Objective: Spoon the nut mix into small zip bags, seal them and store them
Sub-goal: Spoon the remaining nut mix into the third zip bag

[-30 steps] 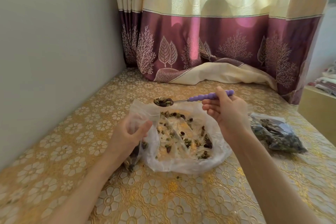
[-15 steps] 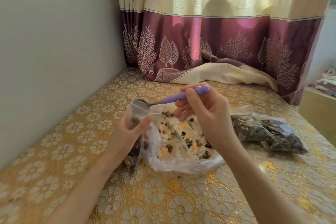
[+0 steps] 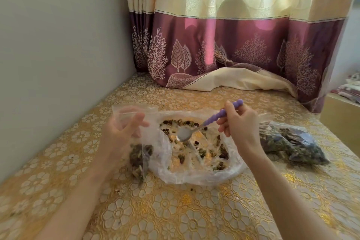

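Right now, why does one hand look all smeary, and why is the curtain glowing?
Head view: the left hand and the small bag it holds are smeared by motion blur, while the right hand and spoon look sharper. Head view: daylight shines through the curtain, making pink glowing patches. Head view: the wide lens bends the wall and edges.

Both forearms are bare up to the frame's lower edge, no sleeves showing. The left hand (image 3: 120, 134) is motion-blurred, so rings cannot be judged; the right hand (image 3: 240, 124) looks unadorned.
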`<control>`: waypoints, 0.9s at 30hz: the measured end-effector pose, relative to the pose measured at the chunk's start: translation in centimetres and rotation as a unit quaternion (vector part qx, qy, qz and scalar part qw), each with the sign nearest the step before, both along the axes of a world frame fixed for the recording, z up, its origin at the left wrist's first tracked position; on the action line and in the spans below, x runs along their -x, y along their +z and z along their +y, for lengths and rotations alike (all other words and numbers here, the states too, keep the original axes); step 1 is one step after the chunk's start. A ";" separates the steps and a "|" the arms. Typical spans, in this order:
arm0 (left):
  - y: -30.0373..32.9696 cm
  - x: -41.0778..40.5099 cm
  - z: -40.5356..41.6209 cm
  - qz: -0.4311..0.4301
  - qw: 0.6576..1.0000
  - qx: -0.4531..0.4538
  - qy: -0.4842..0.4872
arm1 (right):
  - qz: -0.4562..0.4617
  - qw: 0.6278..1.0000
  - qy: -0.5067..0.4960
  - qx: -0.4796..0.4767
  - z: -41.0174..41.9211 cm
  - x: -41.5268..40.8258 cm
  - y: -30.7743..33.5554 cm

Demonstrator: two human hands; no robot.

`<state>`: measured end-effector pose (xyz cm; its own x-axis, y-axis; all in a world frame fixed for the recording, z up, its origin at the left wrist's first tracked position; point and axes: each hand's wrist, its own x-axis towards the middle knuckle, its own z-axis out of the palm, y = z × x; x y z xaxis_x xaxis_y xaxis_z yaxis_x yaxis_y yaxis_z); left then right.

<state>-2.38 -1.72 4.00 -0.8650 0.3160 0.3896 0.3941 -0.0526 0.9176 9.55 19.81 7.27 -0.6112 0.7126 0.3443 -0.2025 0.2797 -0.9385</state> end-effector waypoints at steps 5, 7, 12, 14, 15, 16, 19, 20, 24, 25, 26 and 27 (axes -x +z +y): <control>-0.5 0.2 0.0 -0.009 0.999 0.034 0.004 | -0.037 0.999 0.018 -0.006 -0.5 0.7 -1.1; -0.8 0.1 0.1 -0.027 0.998 0.064 0.004 | -0.042 0.998 0.032 0.020 -0.8 0.9 -1.6; -1.1 -0.4 0.7 -0.043 0.993 0.103 -0.025 | -0.033 0.996 0.032 0.078 -1.2 1.4 -2.7; -1.4 -0.5 0.8 -0.045 0.991 0.120 -0.035 | -0.019 0.996 0.018 0.086 -1.5 1.5 -2.9; -1.5 -0.6 0.8 -0.046 0.991 0.122 -0.037 | -0.012 0.996 0.016 0.091 -1.7 1.6 -3.0; -1.6 -0.6 0.9 -0.051 0.991 0.119 -0.041 | -0.006 0.995 0.017 0.096 -1.8 1.7 -3.0; -1.7 -0.8 1.2 -0.051 0.992 0.106 -0.041 | 0.010 0.995 0.033 0.098 -2.3 1.6 -3.0; -1.7 -0.8 1.2 -0.051 0.993 0.103 -0.038 | 0.012 0.995 0.041 0.093 -2.4 1.6 -3.0; -1.7 -0.7 1.3 -0.045 0.992 0.109 -0.045 | 0.005 0.997 0.060 0.047 -2.5 1.6 -2.8; -1.7 -0.6 1.3 -0.044 0.992 0.107 -0.047 | 0.005 0.998 0.057 0.037 -2.5 1.6 -2.8; -1.8 -0.6 1.3 -0.044 0.993 0.102 -0.049 | 0.006 0.998 0.052 0.032 -2.4 1.6 -2.8; -1.7 -0.5 1.2 -0.044 0.993 0.096 -0.051 | 0.007 0.998 0.046 0.032 -2.3 1.5 -2.8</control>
